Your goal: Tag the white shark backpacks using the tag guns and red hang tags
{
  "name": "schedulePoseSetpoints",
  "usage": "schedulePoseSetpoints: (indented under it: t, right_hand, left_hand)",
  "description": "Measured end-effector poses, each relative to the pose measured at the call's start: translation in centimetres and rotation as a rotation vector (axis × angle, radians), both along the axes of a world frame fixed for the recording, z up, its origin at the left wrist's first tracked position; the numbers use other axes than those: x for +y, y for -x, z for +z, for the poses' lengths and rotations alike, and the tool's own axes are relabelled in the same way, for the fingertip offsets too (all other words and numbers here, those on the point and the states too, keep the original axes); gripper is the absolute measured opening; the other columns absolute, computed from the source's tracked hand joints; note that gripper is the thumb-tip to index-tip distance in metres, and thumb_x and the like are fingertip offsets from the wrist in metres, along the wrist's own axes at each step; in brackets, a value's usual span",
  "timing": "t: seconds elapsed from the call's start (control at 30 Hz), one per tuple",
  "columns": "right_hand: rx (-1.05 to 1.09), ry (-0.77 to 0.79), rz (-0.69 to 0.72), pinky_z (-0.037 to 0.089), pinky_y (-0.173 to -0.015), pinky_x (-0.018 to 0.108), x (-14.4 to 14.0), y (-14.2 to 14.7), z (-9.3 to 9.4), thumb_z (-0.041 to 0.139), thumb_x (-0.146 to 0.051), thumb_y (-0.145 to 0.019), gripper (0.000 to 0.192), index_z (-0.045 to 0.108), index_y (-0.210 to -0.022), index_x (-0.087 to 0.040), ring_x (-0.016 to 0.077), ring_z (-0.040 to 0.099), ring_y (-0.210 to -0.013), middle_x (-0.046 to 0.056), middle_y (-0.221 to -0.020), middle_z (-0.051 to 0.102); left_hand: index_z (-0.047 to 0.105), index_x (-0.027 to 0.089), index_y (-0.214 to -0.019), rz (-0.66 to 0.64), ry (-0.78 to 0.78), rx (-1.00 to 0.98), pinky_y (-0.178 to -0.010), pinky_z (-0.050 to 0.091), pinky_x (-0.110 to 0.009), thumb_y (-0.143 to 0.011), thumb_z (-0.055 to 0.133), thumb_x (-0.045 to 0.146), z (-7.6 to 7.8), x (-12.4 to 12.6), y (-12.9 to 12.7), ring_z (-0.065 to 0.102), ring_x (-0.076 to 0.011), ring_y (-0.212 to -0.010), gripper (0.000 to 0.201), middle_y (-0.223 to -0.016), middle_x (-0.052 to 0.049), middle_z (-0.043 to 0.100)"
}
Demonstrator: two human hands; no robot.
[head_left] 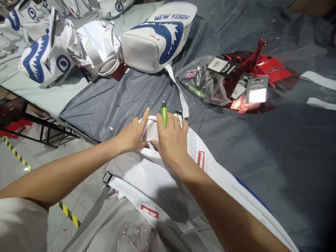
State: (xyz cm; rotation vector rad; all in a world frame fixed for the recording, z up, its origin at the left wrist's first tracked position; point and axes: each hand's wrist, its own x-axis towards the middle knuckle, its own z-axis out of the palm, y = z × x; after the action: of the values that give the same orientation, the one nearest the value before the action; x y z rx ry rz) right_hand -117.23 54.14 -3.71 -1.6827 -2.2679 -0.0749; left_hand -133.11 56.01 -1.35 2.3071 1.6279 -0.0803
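Both hands press together on the top of a white backpack [157,178] lying at the near edge of the grey table [262,147]. The left hand [131,134] pinches its white strap, fingers closed on it. The right hand [172,138] lies touching beside it and grips a green marker [164,115] between its fingers.

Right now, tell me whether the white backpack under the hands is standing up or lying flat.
Lying flat. The white backpack lies back panel up on the grey table cover, mesh straps spread.
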Motion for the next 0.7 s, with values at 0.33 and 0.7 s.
schedulePoseSetpoints:
  t: [0.33,0.7]
  right_hand:
    - [0.007,0.042,-0.016,0.030,-0.111,0.056,0.0,0.0,0.3,0.087,-0.031,-0.075,0.084,0.044,-0.144,-0.009,0.0377,0.047,-0.129,0.026,-0.141,0.049]
    - [0.013,0.031,-0.009,0.032,-0.110,0.056,0.3,-0.1,0.5,0.079,-0.027,-0.082,0.073,0.044,-0.144,-0.009,0.0376,0.050,-0.126,0.027,-0.139,0.051]
  left_hand:
    - [-0.010,0.016,-0.160,-0.019,0.056,0.006,-0.076,0.050,-0.035,-0.079,0.062,0.018,0.3,0.4,-0.1,0.066,-0.0272,-0.094,0.108,-0.127,-0.022,0.053]
    - [-0.002,0.017,-0.161,-0.142,-0.027,-0.189,-0.101,0.049,-0.042,-0.077,0.061,0.018,-1.1,1.2,1.8,0.060,-0.0286,-0.117,0.106,-0.137,-0.019,0.053]
